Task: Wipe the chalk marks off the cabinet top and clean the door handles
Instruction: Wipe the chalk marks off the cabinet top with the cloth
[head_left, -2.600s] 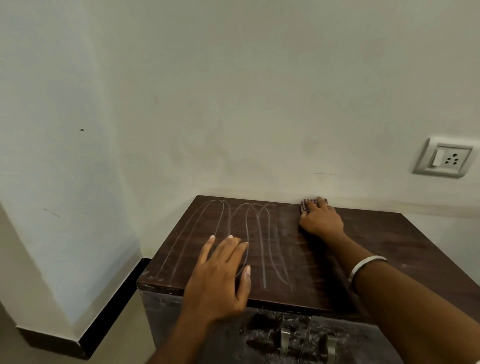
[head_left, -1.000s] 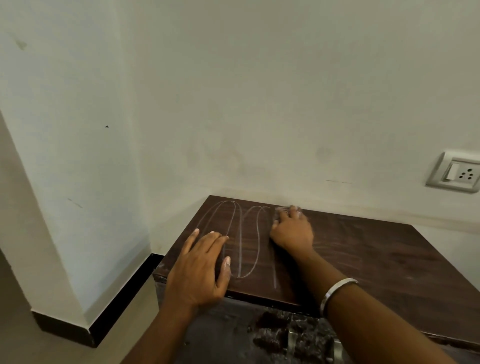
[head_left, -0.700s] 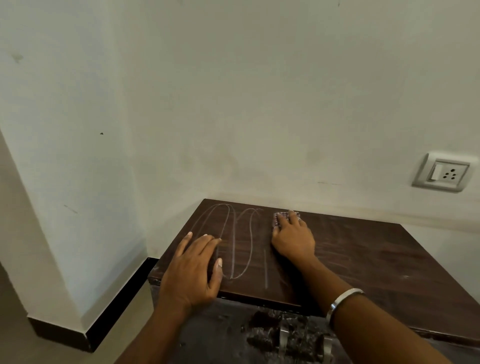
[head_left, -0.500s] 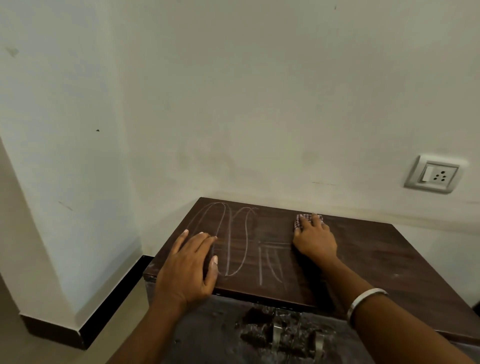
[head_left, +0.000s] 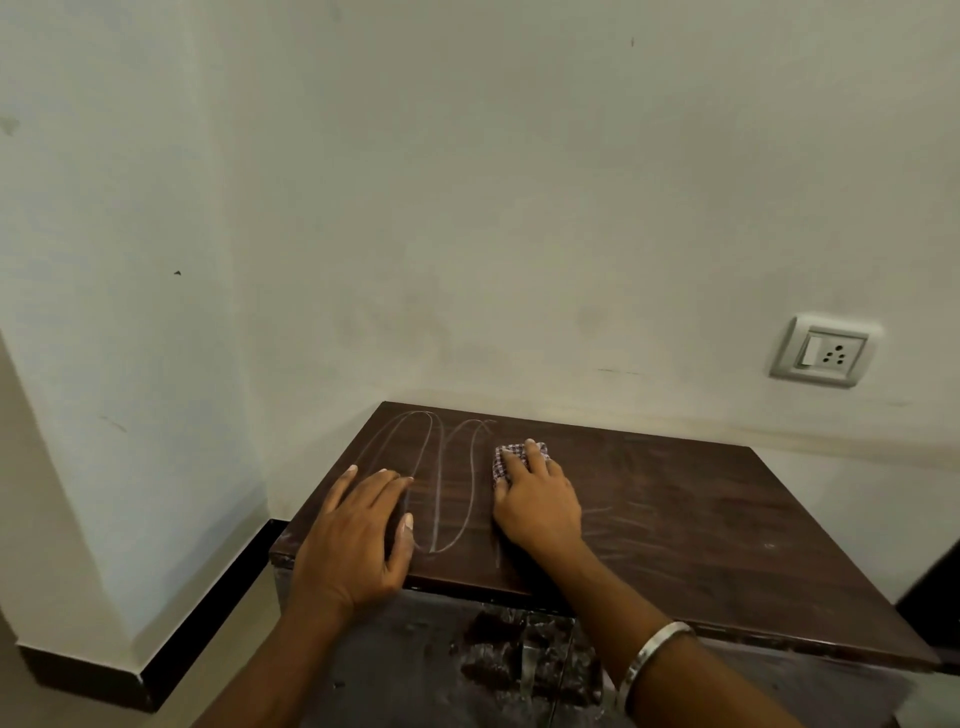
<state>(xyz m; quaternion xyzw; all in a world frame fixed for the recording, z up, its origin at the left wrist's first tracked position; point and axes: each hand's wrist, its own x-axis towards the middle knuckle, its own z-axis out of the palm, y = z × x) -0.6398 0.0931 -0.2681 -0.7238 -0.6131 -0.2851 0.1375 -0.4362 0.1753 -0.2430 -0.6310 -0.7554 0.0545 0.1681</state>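
While the right hand (head_left: 537, 506) presses flat on a small checked cloth (head_left: 506, 457), fingers spread over it w/ the cloth's far end poking out past the fingertips, the left hand (head_left: 353, 540) lies palm-down and spread on the cabinet top (head_left: 701, 519) near the front left corner, holding nothing, prob. bracing. Silver bangle (head_left: 652, 654) sits on the right forearm.

Step in hand, as I read it: wiping the chalk, part done. Cloth sits just right of the remaining chalk marks (head_left: 441, 483), looping lines that run front-to-back on the left part of the surface, betw. the two hands; the left fingertips touch or overlap the leftmost loops. One short stroke shows near the front edge, below the right hand. Right of the cloth the dark wood looks mostly clear, only faint smears.

Next move calls for sweeping the cloth leftward across the loops w/ firm, even pressure, back edge to front, and the left hand shifting off so nothing stays covered under it.

Door handles (head_left: 530, 670), metal, low on the grimy cabinet front, look untouched; that step is prob. still to do. Wall socket (head_left: 823, 353) sits well off to the right.
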